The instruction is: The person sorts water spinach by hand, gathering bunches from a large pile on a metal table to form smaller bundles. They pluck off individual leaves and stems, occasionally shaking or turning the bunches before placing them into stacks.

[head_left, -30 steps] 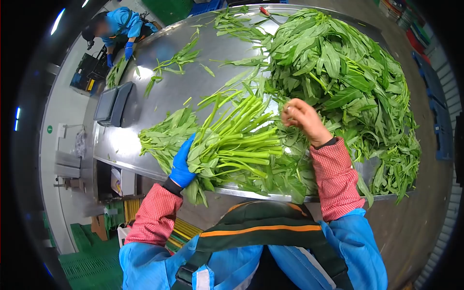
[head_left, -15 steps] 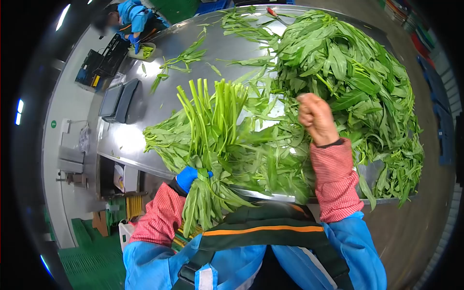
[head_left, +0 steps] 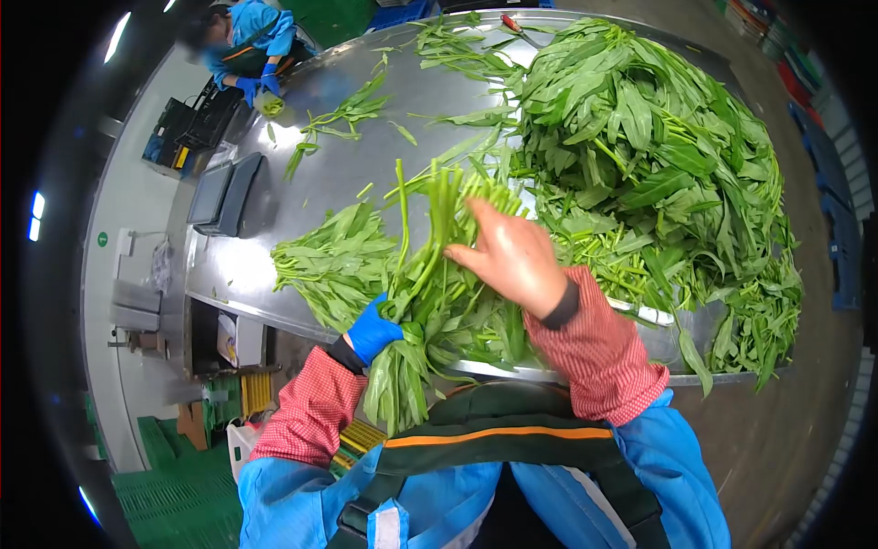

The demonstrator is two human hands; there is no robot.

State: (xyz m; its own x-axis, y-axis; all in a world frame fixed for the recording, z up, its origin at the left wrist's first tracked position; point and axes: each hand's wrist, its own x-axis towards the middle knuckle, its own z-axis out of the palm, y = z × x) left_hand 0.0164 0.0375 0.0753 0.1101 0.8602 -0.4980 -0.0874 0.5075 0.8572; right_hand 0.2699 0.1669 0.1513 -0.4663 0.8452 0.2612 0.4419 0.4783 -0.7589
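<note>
My left hand, in a blue glove, is closed around the leafy part of a bunch of water spinach. The bunch stands tilted over the table's near edge, cut stems up and leaves hanging below the glove. My right hand is bare and lies against the upper stems from the right. Its thumb and index finger are spread apart; the other fingers are mostly hidden. Left of the bunch, another bundle of water spinach lies flat, stems pointing left.
A big heap of water spinach covers the right of the metal table. Loose stalks lie farther back. A red-handled tool is at the far edge. A grey scale-like device stands at left. A co-worker handles greens at far left.
My right hand has moved left from beside the heap to the bunch's stems, and its fist has loosened. The bunch has shifted right and leans more. My left hand keeps its hold.
</note>
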